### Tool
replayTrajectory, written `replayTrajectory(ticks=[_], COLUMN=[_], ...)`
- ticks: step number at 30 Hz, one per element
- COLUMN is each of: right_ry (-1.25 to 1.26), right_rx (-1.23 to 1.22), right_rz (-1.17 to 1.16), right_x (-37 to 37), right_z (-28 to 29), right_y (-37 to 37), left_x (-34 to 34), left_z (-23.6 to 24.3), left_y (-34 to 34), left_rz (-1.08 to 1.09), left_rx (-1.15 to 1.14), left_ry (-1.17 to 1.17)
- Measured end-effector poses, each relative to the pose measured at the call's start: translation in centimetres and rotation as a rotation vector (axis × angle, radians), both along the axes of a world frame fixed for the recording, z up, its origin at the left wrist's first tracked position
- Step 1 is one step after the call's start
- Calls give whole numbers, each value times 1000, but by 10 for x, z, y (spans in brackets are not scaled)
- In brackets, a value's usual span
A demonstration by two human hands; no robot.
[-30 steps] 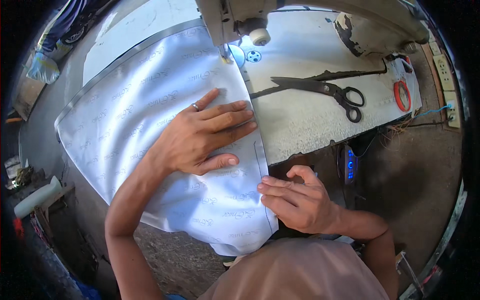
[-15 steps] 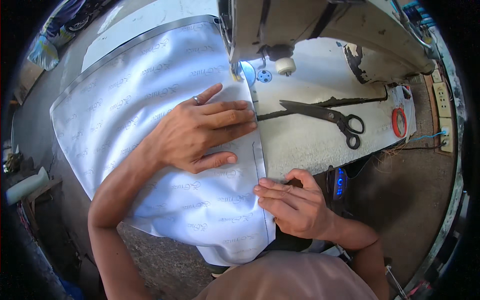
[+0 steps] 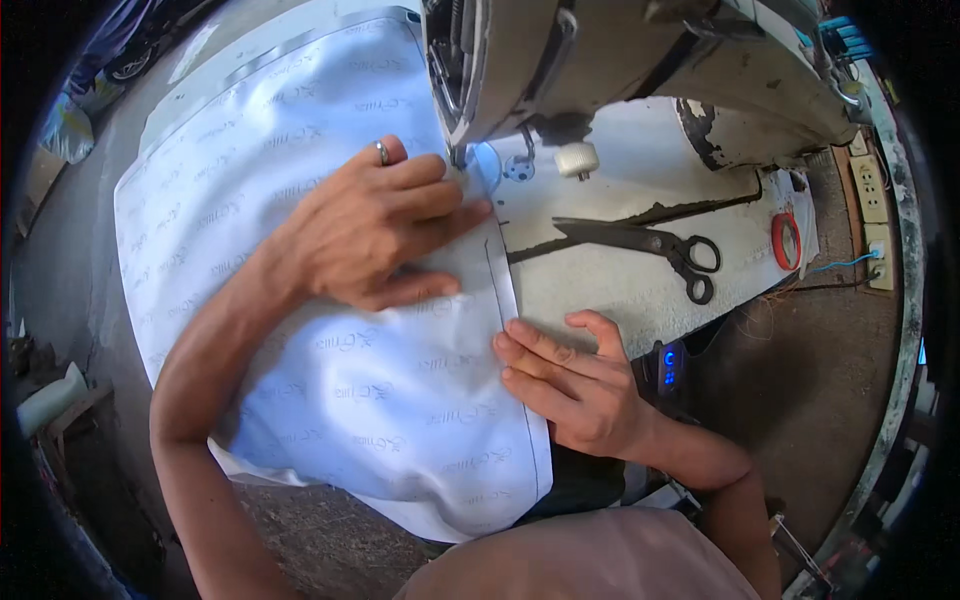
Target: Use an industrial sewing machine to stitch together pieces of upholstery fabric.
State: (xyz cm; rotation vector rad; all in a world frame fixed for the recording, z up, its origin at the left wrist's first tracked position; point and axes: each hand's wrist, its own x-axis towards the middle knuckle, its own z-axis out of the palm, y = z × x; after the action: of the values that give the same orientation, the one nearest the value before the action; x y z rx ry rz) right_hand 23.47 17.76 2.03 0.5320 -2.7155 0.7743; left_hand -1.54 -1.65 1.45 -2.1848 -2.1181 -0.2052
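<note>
A large white sheet of backed material (image 3: 330, 345) with faint repeated printing lies across the sewing table, its near part hanging toward me. Along its right edge runs a dark line. My left hand (image 3: 375, 235), a ring on one finger, presses palm down on the sheet close to the needle area (image 3: 458, 155) of the sewing machine (image 3: 610, 70); its thumb is held apart and its fingers are bent. Nearer to me, my right hand (image 3: 580, 385) grips the sheet's right edge, fingers on top, one finger lifted and the thumb hidden.
Black scissors (image 3: 655, 242) rest on the worn pale tabletop (image 3: 570, 300), right of the sheet. Beyond them stands a red ring-shaped roll (image 3: 777, 243). A socket strip (image 3: 872, 190) with a blue cable is at the far right. Below the table glows a small blue display (image 3: 669, 367).
The sheet has shifted away from me toward the machine. My left hand has moved forward and its fingers have bent more. My right hand has gone slightly forward along the edge.
</note>
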Motion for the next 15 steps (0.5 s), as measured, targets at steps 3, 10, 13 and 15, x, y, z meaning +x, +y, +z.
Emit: replayTrajectory(ticks=[3,10,13,15], right_ry=[40,95,108,112], right_rx=[75,130,226,219], right_rz=[10,19,37,48], right_x=[6,29,28,28], right_z=[1,-5,0,1], right_y=[-4,-10,-9,-8], left_x=[4,95,122,121], left_z=[9,26,19,8], left_y=[1,-9,-16,-20], left_rz=[8,223,271,231], left_rx=[10,-37,58,64], left_ry=[60,-122,-179,-208])
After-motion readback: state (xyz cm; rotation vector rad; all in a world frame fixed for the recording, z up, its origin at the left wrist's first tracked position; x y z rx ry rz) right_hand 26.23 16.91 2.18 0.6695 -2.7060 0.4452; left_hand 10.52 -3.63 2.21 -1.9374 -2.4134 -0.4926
